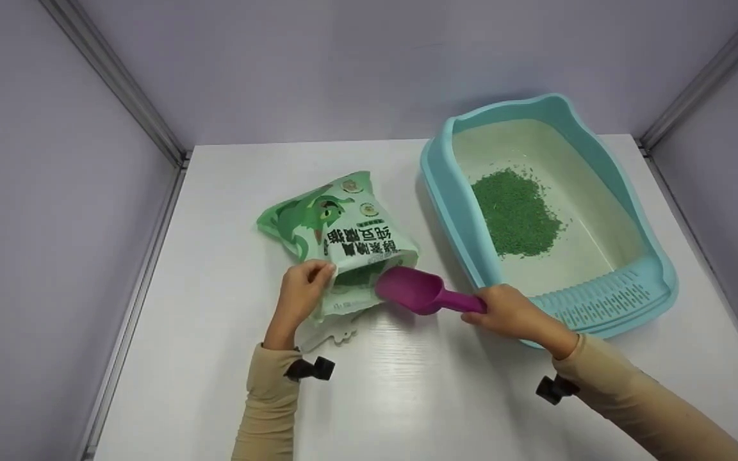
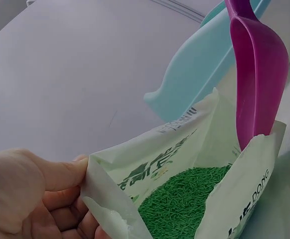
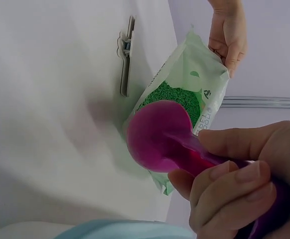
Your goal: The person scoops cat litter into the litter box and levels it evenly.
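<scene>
My left hand [image 1: 302,291] pinches the edge of the open mouth of a green and white cat litter bag [image 1: 359,234], which lies on the table. Green pellets [image 2: 182,204] show inside the bag in the left wrist view. With my right hand [image 1: 511,312] I grip the handle of a magenta scoop [image 1: 410,288]. Its bowl is right at the right side of the bag's mouth, overlapping the rim in the left wrist view. No pellets show in the scoop's visible inside.
To the right stands a light blue litter box [image 1: 462,224] with a heap of green pellets [image 1: 516,214] on its pale floor. A pale clip [image 3: 126,57] lies on the white table [image 1: 215,211] near the bag's mouth. Grey walls surround the back and sides.
</scene>
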The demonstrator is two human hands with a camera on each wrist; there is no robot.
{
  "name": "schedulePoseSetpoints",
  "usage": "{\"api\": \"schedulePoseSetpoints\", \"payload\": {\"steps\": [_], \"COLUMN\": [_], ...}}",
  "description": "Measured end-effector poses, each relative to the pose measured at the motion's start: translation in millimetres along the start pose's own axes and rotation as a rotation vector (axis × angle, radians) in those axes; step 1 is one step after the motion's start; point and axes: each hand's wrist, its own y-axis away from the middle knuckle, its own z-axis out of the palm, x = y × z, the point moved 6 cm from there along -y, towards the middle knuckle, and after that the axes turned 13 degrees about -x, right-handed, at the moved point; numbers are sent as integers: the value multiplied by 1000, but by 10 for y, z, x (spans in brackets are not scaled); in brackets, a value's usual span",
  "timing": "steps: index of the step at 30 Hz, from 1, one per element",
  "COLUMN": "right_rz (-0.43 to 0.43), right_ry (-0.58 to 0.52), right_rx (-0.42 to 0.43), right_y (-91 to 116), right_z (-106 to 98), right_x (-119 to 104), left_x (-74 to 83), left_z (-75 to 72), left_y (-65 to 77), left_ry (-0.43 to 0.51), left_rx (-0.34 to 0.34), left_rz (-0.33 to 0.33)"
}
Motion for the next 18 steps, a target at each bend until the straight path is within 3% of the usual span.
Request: {"api": "schedulePoseSetpoints", "payload": {"steps": [7,18], "right_rz": [60,85], "right_ry": [12,133], "right_rx": [12,117], "right_y": [-7,-36], "right_z": [52,92], "right_x": [-98,-308], "left_x": [5,-4], "left_z": [-10,-7], "left_y": [3,-3], "left_ry": [0,-10], "left_rx": [2,6], "left_rz": [-2,-7]}}
